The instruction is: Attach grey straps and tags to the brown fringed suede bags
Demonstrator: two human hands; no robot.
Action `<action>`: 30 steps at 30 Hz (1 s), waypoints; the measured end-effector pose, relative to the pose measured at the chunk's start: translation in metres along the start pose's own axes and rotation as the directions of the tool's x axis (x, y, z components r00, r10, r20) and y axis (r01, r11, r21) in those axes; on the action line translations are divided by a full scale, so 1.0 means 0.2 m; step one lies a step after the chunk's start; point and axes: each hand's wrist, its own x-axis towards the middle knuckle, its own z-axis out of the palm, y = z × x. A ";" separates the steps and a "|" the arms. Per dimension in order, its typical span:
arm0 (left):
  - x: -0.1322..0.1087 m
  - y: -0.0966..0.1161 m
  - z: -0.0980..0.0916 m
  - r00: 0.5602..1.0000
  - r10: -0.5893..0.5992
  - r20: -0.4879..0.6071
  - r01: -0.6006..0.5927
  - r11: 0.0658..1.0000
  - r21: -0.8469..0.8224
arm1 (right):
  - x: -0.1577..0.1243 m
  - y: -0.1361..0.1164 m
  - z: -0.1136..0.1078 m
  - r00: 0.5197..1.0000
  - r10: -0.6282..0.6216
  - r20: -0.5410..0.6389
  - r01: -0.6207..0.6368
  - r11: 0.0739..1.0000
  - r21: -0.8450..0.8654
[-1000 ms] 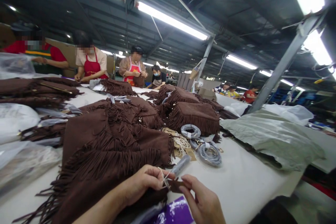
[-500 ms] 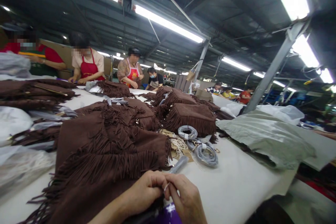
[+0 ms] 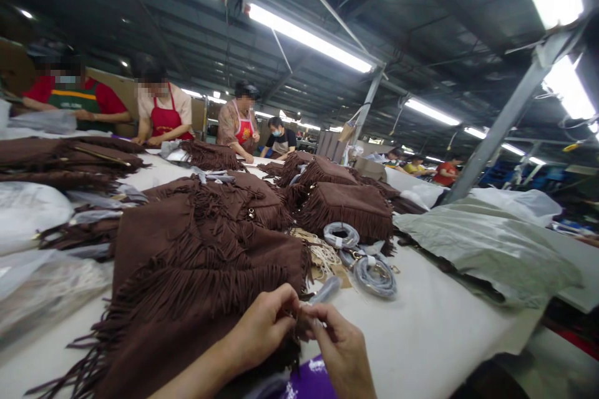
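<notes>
My left hand (image 3: 267,331) and my right hand (image 3: 340,344) meet at the near edge of the table, each in a pinch. Between their fingertips is a small pale piece, too blurred to name. Beneath and left of my left hand spreads a dark brown fringed suede-like bag (image 3: 201,299), its strips fanned across the table. Just beyond the fingertips lies a plastic-wrapped strip (image 3: 326,290). Farther on rest plastic-wrapped coiled straps (image 3: 375,275) with gold-coloured metal hooks, beside a bundle of cream strings (image 3: 322,254). A purple surface (image 3: 311,380) with white marks shows below my hands.
More brown fringed bags (image 3: 345,206) are piled across the white table (image 3: 435,312). Plastic bags (image 3: 28,215) lie at left, and a grey-green sheet (image 3: 496,249) covers the right side. A slanted metal post (image 3: 505,118) stands behind. Several co-workers (image 3: 163,112) work across the table.
The view has turned slightly left, so the scene sits farther right. My fingertips have drawn a little apart around the small pale piece, and more of the purple surface shows.
</notes>
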 end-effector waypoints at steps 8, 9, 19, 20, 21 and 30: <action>0.03 -0.11 0.01 0.992 -0.104 -0.077 0.087 0.976 -0.201 | 0.02 0.01 -0.03 0.971 0.220 -0.098 -0.189 0.949 0.254; 0.03 -0.12 0.01 0.985 -0.134 -0.111 0.101 0.960 -0.260 | 0.01 0.01 -0.04 0.958 0.256 -0.125 -0.213 0.935 0.285; 0.07 -0.13 -0.11 0.842 -0.376 -0.387 0.040 0.759 -0.649 | -0.17 0.14 -0.13 0.908 0.417 -0.053 -0.398 0.894 0.206; 0.07 -0.10 -0.12 0.847 -0.360 -0.390 0.026 0.762 -0.647 | -0.18 0.14 -0.14 0.915 0.401 -0.047 -0.386 0.902 0.191; 0.07 -0.07 -0.12 0.854 -0.344 -0.390 0.014 0.765 -0.644 | -0.18 0.14 -0.16 0.924 0.379 -0.047 -0.367 0.916 0.165; -0.02 0.33 0.01 0.990 0.123 -0.075 -0.134 0.979 -0.155 | -0.23 -0.11 -0.10 0.993 -0.115 0.024 0.117 0.986 -0.117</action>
